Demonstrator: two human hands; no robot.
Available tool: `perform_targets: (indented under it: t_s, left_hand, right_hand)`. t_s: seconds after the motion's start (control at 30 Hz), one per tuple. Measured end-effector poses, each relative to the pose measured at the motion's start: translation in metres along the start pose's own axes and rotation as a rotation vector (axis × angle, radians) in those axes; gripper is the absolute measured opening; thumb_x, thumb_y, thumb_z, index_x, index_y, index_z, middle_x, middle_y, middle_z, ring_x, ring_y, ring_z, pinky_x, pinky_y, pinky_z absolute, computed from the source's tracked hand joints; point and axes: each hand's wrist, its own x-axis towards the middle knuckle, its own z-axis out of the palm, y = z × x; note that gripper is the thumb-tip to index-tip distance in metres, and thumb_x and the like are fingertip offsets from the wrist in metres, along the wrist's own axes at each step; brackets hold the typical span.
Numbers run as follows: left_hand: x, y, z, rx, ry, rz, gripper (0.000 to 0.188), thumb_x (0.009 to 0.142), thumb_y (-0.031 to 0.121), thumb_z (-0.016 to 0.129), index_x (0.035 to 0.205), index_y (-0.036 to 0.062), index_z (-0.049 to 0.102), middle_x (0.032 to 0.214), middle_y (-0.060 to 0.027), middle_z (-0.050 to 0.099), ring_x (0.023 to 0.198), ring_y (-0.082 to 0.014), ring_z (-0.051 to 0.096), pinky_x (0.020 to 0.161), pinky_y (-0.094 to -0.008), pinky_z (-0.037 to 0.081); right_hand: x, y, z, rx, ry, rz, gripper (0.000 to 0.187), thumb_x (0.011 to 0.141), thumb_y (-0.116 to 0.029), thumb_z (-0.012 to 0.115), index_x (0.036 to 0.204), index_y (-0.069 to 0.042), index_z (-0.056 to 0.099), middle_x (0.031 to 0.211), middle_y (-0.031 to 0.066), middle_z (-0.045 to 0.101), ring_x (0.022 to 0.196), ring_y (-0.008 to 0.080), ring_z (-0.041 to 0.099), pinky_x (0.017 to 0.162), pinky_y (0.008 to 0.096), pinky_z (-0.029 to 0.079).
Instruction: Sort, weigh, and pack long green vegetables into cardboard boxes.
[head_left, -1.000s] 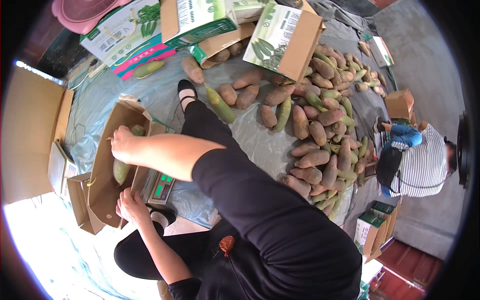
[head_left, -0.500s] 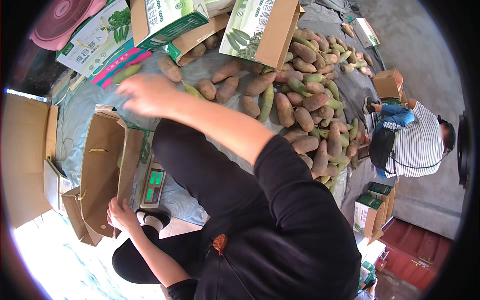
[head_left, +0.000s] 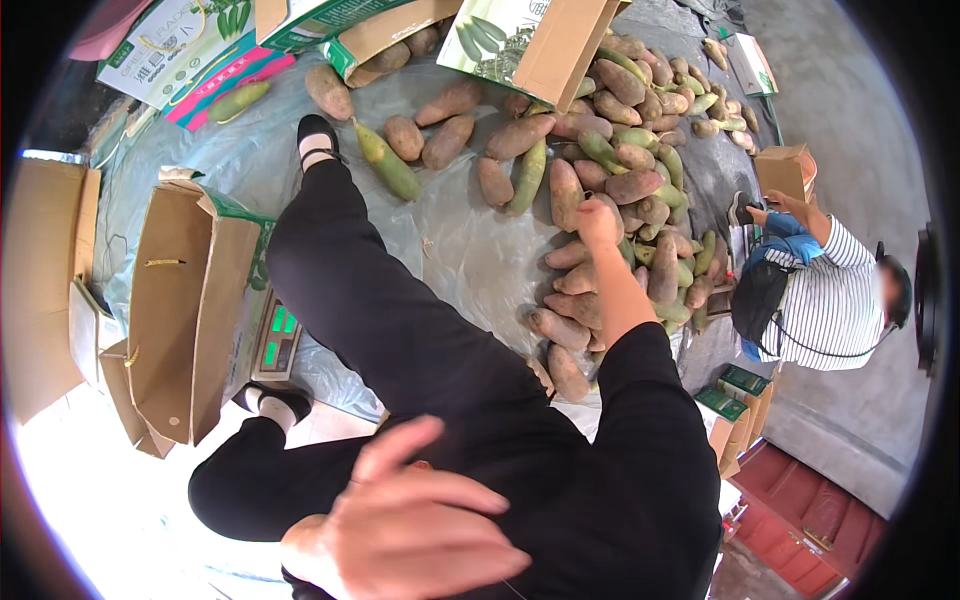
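Observation:
A heap of brown-purple and green oblong fruits (head_left: 640, 190) lies on a grey plastic sheet (head_left: 460, 250). My right hand (head_left: 598, 222) reaches out over my black-trousered leg and rests on the heap, fingers curled down onto one fruit; a firm grip is not visible. My left hand (head_left: 410, 520) hovers close to the camera above my lap, fingers spread, holding nothing. To my left, an open brown cardboard box (head_left: 190, 300) stands beside a small scale with a green display (head_left: 278, 340).
A person in a striped shirt (head_left: 830, 300) crouches at the right edge of the heap, holding a small carton (head_left: 785, 170). Printed cartons (head_left: 520, 40) lie tipped at the top. Flattened cardboard (head_left: 45, 280) is at far left, small green boxes (head_left: 740, 390) at right.
My right hand swung from the box on the left across to the fruit heap on the right. My left hand rose from beside the scale to right in front of the camera.

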Motion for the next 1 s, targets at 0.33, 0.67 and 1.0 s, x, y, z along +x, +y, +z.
perform_targets:
  t_s: [0.33,0.67,1.0]
  left_hand:
    - [0.037,0.007,0.031,-0.325,-0.082,0.075,0.022,0.074,0.011,0.067,0.094,0.0020,0.071,0.084,-0.0047,0.064,0.091,-0.0241,0.063,0.105,-0.0586,0.029]
    - [0.052,-0.006,0.038,-0.133,0.028,0.045,0.025,0.072,0.017,0.072,0.095,0.0073,0.073,0.086,-0.0009,0.066,0.091,-0.0237,0.063,0.104,-0.0579,0.032]
    - [0.045,-0.006,0.033,-0.001,0.000,0.080,0.028,0.074,0.016,0.064,0.100,0.0085,0.070,0.095,-0.0006,0.062,0.099,-0.0232,0.061,0.103,-0.0587,0.035]
  right_hand:
    - [0.077,0.064,-0.081,0.129,0.497,0.344,0.069,0.065,-0.020,0.082,0.124,0.000,0.051,0.116,0.0183,0.061,0.104,0.0298,0.060,0.090,0.0360,0.047]
    - [0.124,0.069,-0.047,0.503,0.277,0.334,0.084,0.066,-0.017,0.082,0.136,0.002,0.041,0.126,0.0171,0.054,0.109,0.0261,0.056,0.092,0.0346,0.046]
    - [0.086,0.029,-0.077,0.120,0.243,0.227,0.056,0.063,-0.029,0.082,0.108,-0.003,0.060,0.099,0.0173,0.065,0.096,0.0324,0.063,0.088,0.0402,0.047]
